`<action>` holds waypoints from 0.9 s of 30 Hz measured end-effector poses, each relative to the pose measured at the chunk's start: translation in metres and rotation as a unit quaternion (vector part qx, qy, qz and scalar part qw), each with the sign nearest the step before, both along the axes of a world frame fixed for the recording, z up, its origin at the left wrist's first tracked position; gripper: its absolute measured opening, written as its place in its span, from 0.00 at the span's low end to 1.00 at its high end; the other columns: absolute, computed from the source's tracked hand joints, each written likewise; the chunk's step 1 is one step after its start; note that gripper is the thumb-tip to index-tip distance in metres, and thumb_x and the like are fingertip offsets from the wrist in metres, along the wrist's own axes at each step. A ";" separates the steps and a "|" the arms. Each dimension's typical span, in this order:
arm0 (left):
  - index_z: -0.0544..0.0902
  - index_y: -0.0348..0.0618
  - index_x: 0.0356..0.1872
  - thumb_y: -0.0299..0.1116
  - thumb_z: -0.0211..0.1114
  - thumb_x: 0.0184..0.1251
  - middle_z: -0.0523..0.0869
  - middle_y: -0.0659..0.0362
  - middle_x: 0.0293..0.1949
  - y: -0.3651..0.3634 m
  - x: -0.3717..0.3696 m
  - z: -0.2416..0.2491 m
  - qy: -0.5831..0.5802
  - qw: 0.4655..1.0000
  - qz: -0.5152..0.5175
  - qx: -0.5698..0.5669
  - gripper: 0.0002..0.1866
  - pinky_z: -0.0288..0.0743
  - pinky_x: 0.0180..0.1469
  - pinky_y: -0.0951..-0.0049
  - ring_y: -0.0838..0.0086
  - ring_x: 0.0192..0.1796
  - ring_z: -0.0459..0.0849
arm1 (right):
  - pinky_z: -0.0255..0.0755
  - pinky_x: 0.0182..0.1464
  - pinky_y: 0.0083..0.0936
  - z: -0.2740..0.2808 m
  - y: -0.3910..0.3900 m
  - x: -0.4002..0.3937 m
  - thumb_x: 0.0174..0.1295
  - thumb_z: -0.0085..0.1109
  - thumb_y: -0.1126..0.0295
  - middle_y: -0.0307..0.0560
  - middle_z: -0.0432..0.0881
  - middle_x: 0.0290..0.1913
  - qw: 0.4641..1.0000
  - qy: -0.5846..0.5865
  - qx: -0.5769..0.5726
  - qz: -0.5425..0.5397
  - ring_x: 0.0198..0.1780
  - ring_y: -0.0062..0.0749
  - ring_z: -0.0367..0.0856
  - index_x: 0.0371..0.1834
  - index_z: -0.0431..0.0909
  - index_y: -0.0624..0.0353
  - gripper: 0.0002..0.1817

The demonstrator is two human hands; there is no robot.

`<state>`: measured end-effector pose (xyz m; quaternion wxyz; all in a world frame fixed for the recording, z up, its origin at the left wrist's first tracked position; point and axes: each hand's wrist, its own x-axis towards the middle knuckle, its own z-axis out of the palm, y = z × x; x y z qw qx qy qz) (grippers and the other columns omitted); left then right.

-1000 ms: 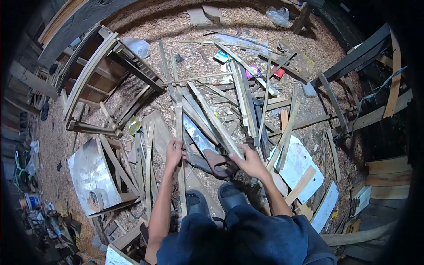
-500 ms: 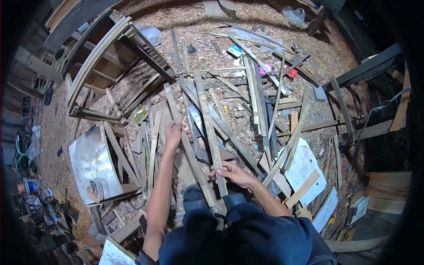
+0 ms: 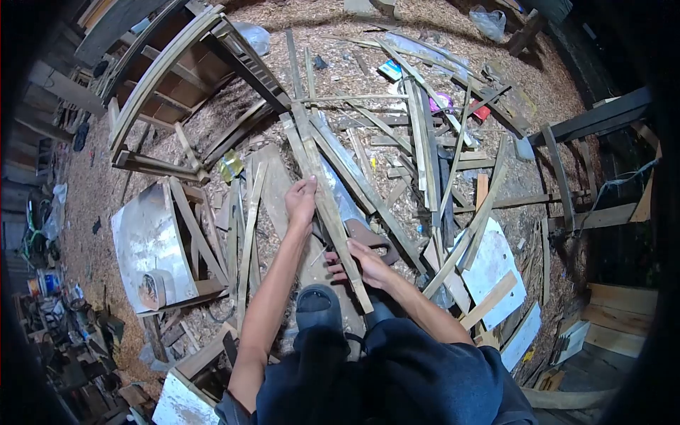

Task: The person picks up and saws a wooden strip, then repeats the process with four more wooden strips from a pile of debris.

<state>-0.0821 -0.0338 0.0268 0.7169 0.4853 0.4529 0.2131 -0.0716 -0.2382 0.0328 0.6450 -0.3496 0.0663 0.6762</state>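
Note:
Two long, narrow wooden strips (image 3: 328, 212) lie side by side in front of me, sloping from the far left down toward my knees. My left hand (image 3: 302, 203) is closed around them near the middle. Closer to me, my right hand (image 3: 367, 265) grips the near part, thumb on top and fingers underneath. A handsaw with a brown handle (image 3: 374, 239) lies just beyond my right hand, its blade partly covered by the strips. Beneath my hands is a wide, worn board (image 3: 273, 185), and my sandalled foot (image 3: 316, 306) rests close by.
Loose wooden strips (image 3: 418, 145) lie piled ahead and to the right. A wooden frame (image 3: 170, 85) stands at the far left. On the left is a white-panelled wooden piece (image 3: 152, 244) with a small container (image 3: 154, 289); a white sheet (image 3: 492, 262) lies at right. Wood shavings cover the ground.
The two strips were apart, one in each hand; now they lie together. My right hand's strip has swung left, and my left hand has moved slightly right and up.

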 end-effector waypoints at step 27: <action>0.81 0.34 0.41 0.44 0.67 0.64 0.85 0.56 0.30 0.035 0.045 -0.037 0.111 0.961 0.090 0.236 0.19 0.74 0.38 0.73 0.74 0.32 0.81 | 0.75 0.29 0.24 0.006 0.000 -0.016 0.74 0.42 0.52 0.40 0.73 0.36 1.000 -0.030 -0.005 0.003 0.29 0.24 0.75 0.55 0.60 0.49 0.16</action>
